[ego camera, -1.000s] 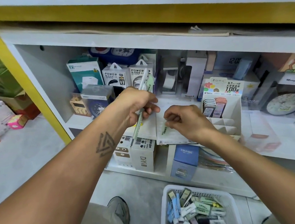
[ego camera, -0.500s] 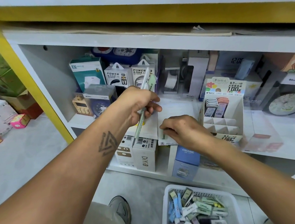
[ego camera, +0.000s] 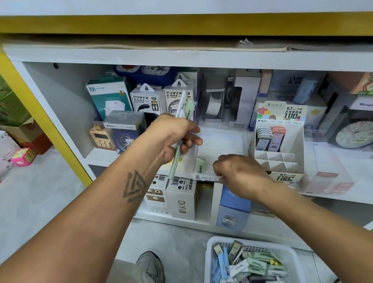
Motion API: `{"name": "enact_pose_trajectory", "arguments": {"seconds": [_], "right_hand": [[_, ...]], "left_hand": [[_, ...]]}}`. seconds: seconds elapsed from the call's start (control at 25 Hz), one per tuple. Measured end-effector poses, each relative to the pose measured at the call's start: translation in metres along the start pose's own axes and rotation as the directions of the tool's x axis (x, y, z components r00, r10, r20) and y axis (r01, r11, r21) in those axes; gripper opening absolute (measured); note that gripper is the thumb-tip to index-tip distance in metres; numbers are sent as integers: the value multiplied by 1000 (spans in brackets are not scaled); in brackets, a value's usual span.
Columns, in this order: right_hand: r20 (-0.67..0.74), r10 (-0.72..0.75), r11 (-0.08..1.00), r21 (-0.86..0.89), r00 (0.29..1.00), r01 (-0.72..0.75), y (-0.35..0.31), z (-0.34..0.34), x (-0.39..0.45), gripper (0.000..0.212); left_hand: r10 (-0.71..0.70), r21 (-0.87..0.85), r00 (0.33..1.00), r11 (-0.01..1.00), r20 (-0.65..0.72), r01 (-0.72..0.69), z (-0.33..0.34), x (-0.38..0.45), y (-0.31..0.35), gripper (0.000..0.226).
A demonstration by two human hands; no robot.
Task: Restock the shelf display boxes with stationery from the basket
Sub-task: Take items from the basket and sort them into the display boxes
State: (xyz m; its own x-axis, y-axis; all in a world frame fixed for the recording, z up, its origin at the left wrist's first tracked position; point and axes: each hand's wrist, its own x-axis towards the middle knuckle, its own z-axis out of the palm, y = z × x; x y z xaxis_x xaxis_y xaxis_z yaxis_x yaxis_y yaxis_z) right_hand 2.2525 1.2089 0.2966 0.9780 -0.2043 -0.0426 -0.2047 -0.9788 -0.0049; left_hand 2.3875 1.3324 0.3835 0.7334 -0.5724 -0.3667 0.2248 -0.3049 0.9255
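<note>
The left hand [ego camera: 171, 135] has its grip clamped on a pale green mechanical pencil [ego camera: 177, 142], fingers curled round the barrel; the pencil stands tilted, its tip pointing down toward the barcoded box tops and its white cap end rising in front of the power bank boxes [ego camera: 163, 99]. Just to the right and lower, the right hand [ego camera: 238, 172] has its fingers curled over the front edge of a flat white display box [ego camera: 218, 147] on the shelf; whether that grip pinches the edge or only rests on it cannot be told. A small pale green pack [ego camera: 200, 166] lies in that box, just beside the right hand's knuckles. Right of the hands stands a tiered cardboard lead-refill display [ego camera: 279, 144], printed "0.7" and "100", with a few dark and pink cases in its upper tier. Below the shelf edge stand a white "DIY" box [ego camera: 183, 202] and a blue box [ego camera: 233, 208]. On the floor [ego camera: 25, 206], a white plastic basket [ego camera: 294, 259] holds a jumble of green, blue and purple stationery packs [ego camera: 249, 271]. A grey shoe [ego camera: 152, 268] shows beside it.
</note>
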Motion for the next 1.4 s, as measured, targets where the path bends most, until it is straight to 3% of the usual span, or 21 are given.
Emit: {"name": "enact_pose_trajectory", "arguments": {"seconds": [0.24, 0.32, 0.36, 0.44, 0.48, 0.52, 0.56, 0.72, 0.8, 0.96, 1.04, 1.24, 1.4], "right_hand": [[4, 49, 987, 155, 999, -48, -2, -2, 6, 8], [-34, 161, 904, 406, 986, -134, 2, -14, 6, 12], [-54, 246, 776, 610, 968, -163, 5, -23, 6, 13], [-45, 353, 349, 933, 935, -87, 11, -42, 3, 14], [-41, 360, 153, 988, 932, -16, 14, -50, 2, 18], [-49, 359, 26, 999, 932, 43, 16, -55, 1, 22], [-65, 361, -29, 996, 930, 81, 18, -58, 1, 24], [-112, 410, 6, 993, 905, 120, 21, -58, 0, 12], [-141, 456, 40, 990, 879, 138, 26, -60, -2, 3], [-214, 488, 173, 974, 846, 146, 31, -59, -2, 7], [-226, 471, 255, 960, 853, 114, 29, -55, 0, 9], [-251, 347, 620, 784, 904, -21, 20, -34, 5, 15], [-246, 336, 666, 745, 909, -45, 16, -24, 11, 15]], "left_hand": [[-35, -94, 993, 995, 111, 46, 4, 1, -1, 17], [-53, -127, 981, 989, 188, 78, 5, -2, 0, 19], [-63, -124, 969, 988, 238, 95, 7, -4, 1, 20], [-83, -89, 937, 989, 338, 120, 11, -9, 2, 26], [-94, -65, 920, 990, 380, 128, 14, -13, 2, 30], [-106, -41, 904, 990, 414, 135, 18, -15, 1, 32], [-119, -19, 890, 990, 441, 141, 22, -17, 0, 34], [-158, 34, 864, 986, 479, 161, 28, -17, -2, 31], [-161, 28, 888, 986, 430, 165, 22, -10, 0, 20], [-125, 101, 969, 989, 213, 105, 7, 5, -2, 10], [-112, 79, 975, 992, 191, 98, 4, 8, -4, 10], [-106, 51, 978, 994, 181, 98, 2, 11, -5, 19], [-99, 45, 982, 995, 163, 92, -3, 10, -3, 15]]}}
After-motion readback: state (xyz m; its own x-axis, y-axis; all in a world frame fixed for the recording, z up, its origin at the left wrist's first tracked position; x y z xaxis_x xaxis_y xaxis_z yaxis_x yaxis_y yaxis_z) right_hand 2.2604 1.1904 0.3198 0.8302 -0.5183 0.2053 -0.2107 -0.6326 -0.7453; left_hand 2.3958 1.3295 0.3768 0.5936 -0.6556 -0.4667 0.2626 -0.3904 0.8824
